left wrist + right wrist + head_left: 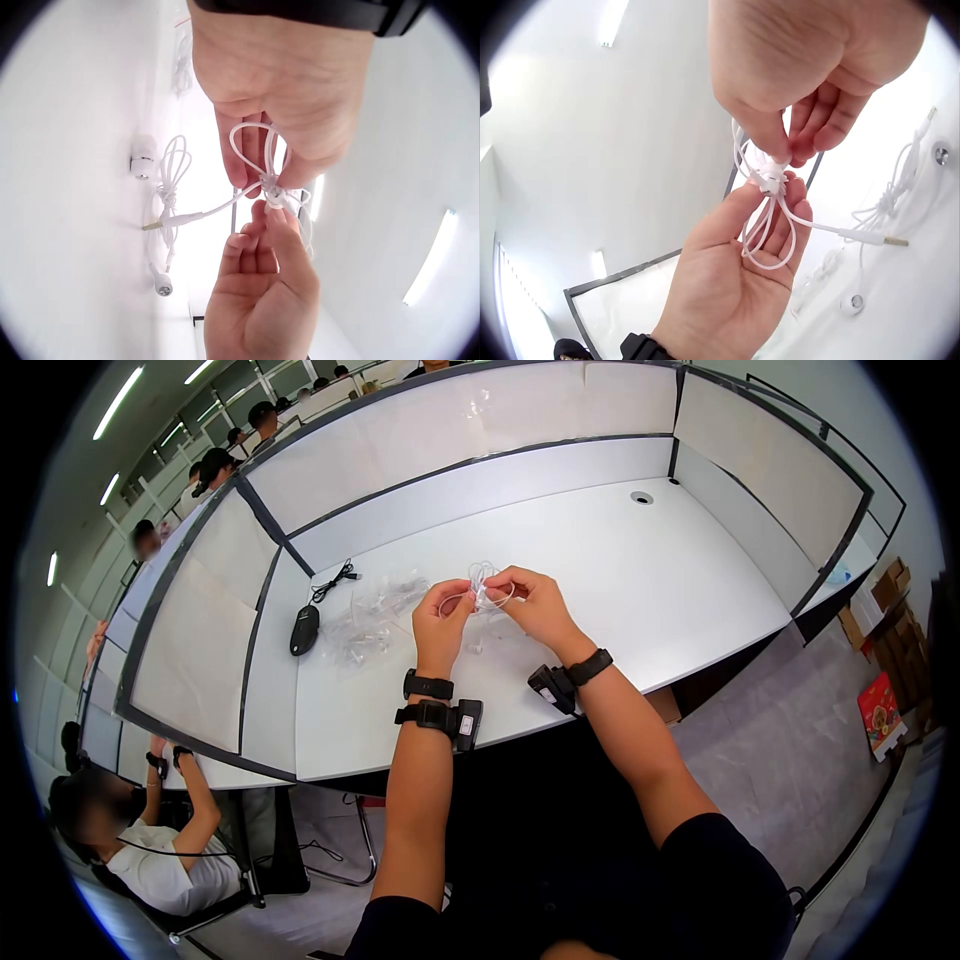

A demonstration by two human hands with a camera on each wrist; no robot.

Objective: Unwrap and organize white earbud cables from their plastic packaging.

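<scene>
A white wired earphone set point(769, 244), its cord wound into a looped bundle, is held up between both hands over the desk. My left hand point(440, 628) pinches the knotted middle from one side. From the other side, the fingertips of my right hand point(545, 610) grip the same knot. One earbud point(276, 196) shows at the knot between the fingers. A length of cord hangs out of the bundle, ending in a plug point(885, 240). Below, on the white desk point(590, 550), lies a second tied earphone set point(166, 199) with its earbuds at the sides.
Left of the hands, several clear plastic bags point(365, 630) lie in a pile. Beside them are a black mouse point(305, 630) and its coiled cable point(335, 582). Partition panels point(460, 470) enclose the desk at the back and sides. Another person point(165, 850) sits at lower left.
</scene>
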